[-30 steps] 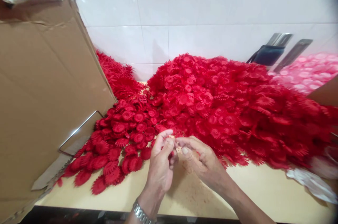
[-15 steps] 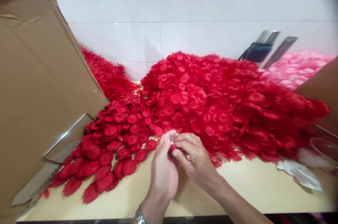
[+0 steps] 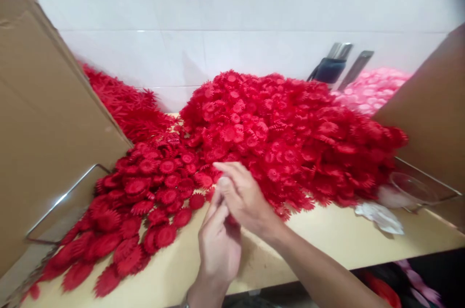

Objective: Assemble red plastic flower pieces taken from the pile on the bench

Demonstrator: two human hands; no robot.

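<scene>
Both hands meet at about 6 o'clock in the head view, over the front of the bench (image 3: 327, 242). The left hand (image 3: 219, 245) rises from the lower edge with fingers curled upward and closed together; the right hand (image 3: 244, 196) comes in from 4 o'clock and lies over the left fingertips, its index finger stretched toward 10 o'clock. A sliver of red shows between the two hands at (image 3: 232, 221), likely one red flower piece, but the view is blurred and mostly covered, so which hand grips it cannot be told.

The large red flower heap (image 3: 283, 138) fills the centre, from 12 to 3 o'clock of the hands, its front edge touching the right hand's fingers. A flatter spread of red flower discs (image 3: 145, 201) lies at 9 to 10 o'clock of the hands, reaching the bench's front left. Spiky red pieces (image 3: 123, 104) are piled against the white tiled wall (image 3: 232, 3) at 11 o'clock.

A cardboard sheet (image 3: 47, 119) leans at the left, a wire frame (image 3: 65, 199) against it. Another cardboard panel (image 3: 432, 114) stands at 3 o'clock, a pink pile (image 3: 366, 87) behind it. White crumpled plastic (image 3: 379, 216) lies on the bench at 3 o'clock.
</scene>
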